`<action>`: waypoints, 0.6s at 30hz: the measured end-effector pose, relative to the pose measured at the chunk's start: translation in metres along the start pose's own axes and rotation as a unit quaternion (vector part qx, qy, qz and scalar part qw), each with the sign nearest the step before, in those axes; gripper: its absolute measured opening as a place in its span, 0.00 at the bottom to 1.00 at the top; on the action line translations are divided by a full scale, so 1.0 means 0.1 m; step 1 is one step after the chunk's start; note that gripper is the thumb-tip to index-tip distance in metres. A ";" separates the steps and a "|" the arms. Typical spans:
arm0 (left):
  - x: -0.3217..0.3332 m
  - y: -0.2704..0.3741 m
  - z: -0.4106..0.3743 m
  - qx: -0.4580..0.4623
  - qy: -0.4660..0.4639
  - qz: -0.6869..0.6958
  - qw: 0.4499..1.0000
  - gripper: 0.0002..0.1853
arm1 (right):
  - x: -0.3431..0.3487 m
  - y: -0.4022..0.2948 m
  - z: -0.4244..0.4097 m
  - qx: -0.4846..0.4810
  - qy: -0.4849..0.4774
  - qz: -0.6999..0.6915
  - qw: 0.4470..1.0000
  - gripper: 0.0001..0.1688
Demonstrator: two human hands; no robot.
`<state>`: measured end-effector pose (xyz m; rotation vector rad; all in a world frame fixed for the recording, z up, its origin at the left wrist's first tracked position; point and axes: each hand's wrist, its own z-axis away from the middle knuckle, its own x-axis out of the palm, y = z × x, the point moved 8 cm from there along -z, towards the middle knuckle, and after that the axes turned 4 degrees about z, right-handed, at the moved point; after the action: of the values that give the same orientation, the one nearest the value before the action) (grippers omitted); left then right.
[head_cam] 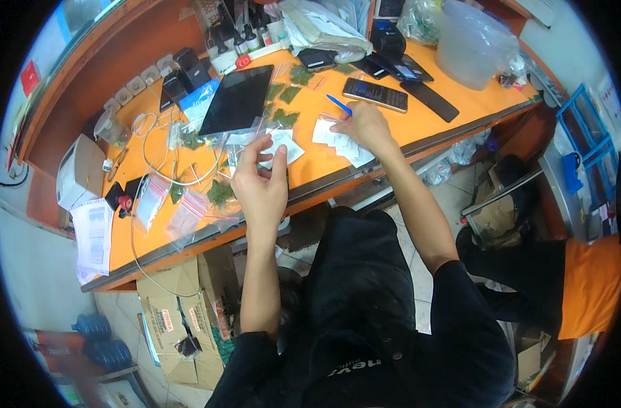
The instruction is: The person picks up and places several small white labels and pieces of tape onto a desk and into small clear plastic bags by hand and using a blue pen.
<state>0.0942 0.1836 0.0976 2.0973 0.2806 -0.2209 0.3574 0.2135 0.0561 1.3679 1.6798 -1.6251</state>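
My right hand [365, 125] is over a stack of white paper slips [353, 152], its fingertips on their upper edge. A blue pen [338, 104] sticks out from between its fingers. Raised over the orange desktop [310, 176], my left hand [262, 183] has thumb and fingers apart. Just beyond its fingertips are a clear zip bag [241, 136] with a red seal line and more white slips [288, 148]. Small clear bags with green contents [290, 95] lie past the slips, and another green clump [220, 193] is left of my left hand.
A black tablet [239, 99], a lit phone [375, 95] and a dark phone [429, 101] lie farther back. White cables [152, 168] loop across the left side, near empty zip bags [188, 211]. A translucent tub [468, 51] stands back right. Someone in orange [593, 288] is at right.
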 end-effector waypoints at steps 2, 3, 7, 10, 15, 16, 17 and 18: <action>0.05 -0.02 0.02 -0.006 -0.014 0.029 0.999 0.15 | 0.00 0.07 -0.07 0.019 0.022 -0.043 0.999 0.21; 0.05 -0.03 0.04 -0.004 -0.016 0.036 0.999 0.15 | -0.02 0.07 -0.07 0.004 0.050 -0.055 0.997 0.20; 0.15 -0.18 0.02 -0.021 -0.039 0.101 0.994 0.14 | -0.02 0.10 -0.07 0.008 0.056 -0.085 0.995 0.17; 0.35 -0.20 -0.03 -0.036 -0.080 0.139 0.986 0.15 | 0.06 0.14 -0.07 0.025 -0.007 -0.132 0.991 0.14; 0.74 -0.31 -0.28 0.044 -0.106 -0.054 0.992 0.15 | 0.10 0.09 -0.02 -0.028 0.005 -0.149 0.988 0.09; 0.91 -0.33 -0.35 0.054 -0.113 -0.100 0.987 0.15 | 0.09 0.12 0.01 -0.017 0.016 -0.160 0.987 0.09; 1.08 -0.33 -0.41 0.065 -0.119 -0.144 0.980 0.15 | 0.07 0.17 0.04 -0.006 0.028 -0.170 0.985 0.08; 1.25 -0.33 -0.44 0.073 -0.122 -0.187 0.972 0.14 | 0.03 0.23 0.07 0.010 0.037 -0.162 0.986 0.09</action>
<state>0.2061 0.2514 0.0596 2.1204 0.5219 -0.7390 0.3734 0.2039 0.0405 1.2255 2.0198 -1.7849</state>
